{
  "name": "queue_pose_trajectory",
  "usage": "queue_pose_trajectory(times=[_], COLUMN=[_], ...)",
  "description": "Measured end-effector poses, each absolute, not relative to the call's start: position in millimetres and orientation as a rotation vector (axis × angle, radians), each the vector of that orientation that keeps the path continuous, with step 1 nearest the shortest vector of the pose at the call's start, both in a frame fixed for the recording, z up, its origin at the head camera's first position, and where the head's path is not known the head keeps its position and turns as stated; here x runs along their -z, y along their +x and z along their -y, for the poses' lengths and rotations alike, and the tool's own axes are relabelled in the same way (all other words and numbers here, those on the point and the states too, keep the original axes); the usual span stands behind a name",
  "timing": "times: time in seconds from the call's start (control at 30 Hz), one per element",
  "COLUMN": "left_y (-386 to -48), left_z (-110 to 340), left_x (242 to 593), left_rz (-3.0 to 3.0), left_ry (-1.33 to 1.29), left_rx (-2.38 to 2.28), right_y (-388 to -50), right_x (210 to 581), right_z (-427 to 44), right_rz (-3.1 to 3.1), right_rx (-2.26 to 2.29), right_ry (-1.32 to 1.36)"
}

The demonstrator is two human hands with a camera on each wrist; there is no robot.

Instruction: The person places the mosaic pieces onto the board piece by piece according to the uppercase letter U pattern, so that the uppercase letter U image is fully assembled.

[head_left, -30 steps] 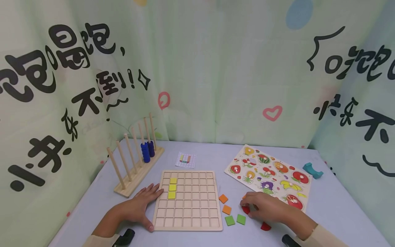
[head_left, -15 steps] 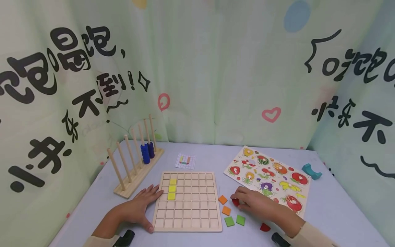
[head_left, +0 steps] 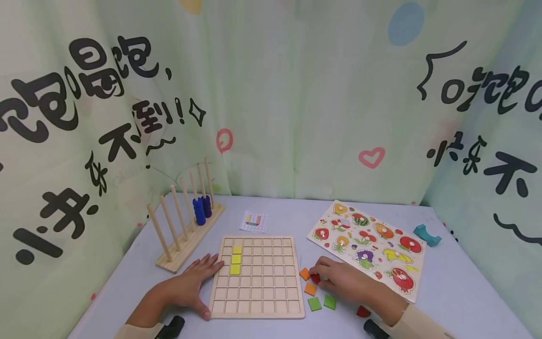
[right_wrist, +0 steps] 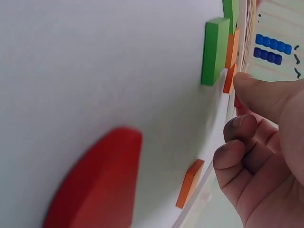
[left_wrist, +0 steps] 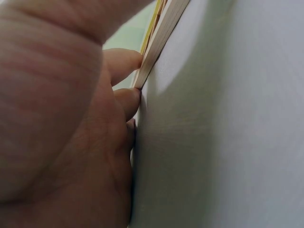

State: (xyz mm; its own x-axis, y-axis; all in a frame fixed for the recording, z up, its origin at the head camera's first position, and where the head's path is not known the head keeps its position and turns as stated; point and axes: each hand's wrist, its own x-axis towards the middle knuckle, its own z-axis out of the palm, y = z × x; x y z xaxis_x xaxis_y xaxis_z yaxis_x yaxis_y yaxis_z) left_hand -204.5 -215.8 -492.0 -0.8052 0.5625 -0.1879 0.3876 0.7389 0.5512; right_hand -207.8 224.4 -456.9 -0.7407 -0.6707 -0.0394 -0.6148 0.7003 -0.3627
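Pinching red piece, right hand beside orange tiles, left hand spread against gridded board

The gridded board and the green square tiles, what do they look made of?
Gridded board: probably bare wood, matte, judging by its pale, faintly grained edge. Green square tiles: perhaps painted wood, smooth and even in color, though plastic is possible.

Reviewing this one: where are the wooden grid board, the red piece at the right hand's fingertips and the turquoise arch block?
Wooden grid board (head_left: 257, 281): head view, on a bare cell.
Red piece (head_left: 315, 278): head view, its exposed part.
Turquoise arch block (head_left: 425, 236): head view, its middle.
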Motion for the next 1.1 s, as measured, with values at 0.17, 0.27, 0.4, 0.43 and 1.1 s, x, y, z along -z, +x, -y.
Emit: queue_pose_trajectory(times=[0.17, 0.27, 0.4, 0.43, 1.1], left_y=[-204.4, -204.0, -203.9, -204.1, -203.9], left_z=[215.8, 215.8, 215.6, 215.6, 214.9], left_x=[491.9, 492.1, 492.4, 492.5, 490.9], left_rz=[-2.597, -2.592, -2.596, -2.597, -2.601], left_ry=[0.73, 0.732, 0.717, 0.711, 0.724], left_rx=[-0.715, -0.724, -0.718, -0.714, -0.708], right_y=[-209.0, -209.5, -209.9, -209.9, -205.9], right_x=[458.2, 458.3, 459.0, 459.5, 464.4], right_z=[-217.1, -212.7, -205.9, -204.3, -173.1], right_rz=[-2.706, -2.689, -2.674, -2.673, -2.639], right_rx=[0.521, 0.541, 0.568, 0.57, 0.584], right_ry=[-1.07, -1.077, -1.07, -1.071, -1.194])
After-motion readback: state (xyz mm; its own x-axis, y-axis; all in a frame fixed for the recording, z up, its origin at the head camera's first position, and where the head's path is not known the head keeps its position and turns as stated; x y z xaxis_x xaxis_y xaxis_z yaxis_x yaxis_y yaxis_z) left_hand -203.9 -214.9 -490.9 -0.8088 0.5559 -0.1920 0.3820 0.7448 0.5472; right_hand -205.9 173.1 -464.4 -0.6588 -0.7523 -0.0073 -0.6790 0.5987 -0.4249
